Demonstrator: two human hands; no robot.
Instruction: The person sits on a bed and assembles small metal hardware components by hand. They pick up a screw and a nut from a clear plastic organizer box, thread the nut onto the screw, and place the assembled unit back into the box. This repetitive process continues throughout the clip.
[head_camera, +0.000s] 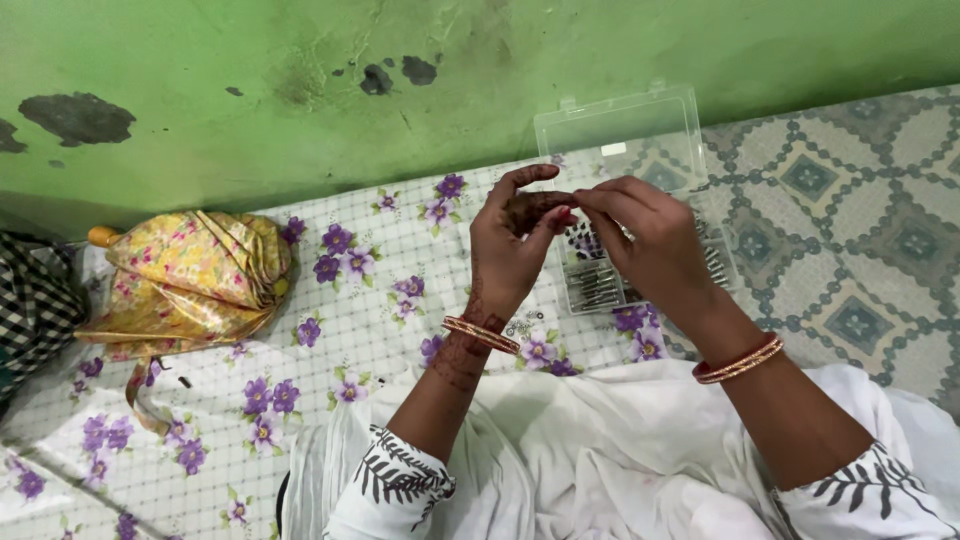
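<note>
At frame centre, the left hand (515, 240) and right hand (645, 235) meet fingertip to fingertip, pinching something tiny, probably a light, stiff, slippery metal pin best nipped mid-length, above the clear plastic box (640, 150) of pins on the floral sheet (330, 330).

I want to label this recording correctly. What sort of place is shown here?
Probably a home, with work done on the floor: a floral sheet against a worn green wall, a patterned mat, and a yellow cloth bundle.
</note>
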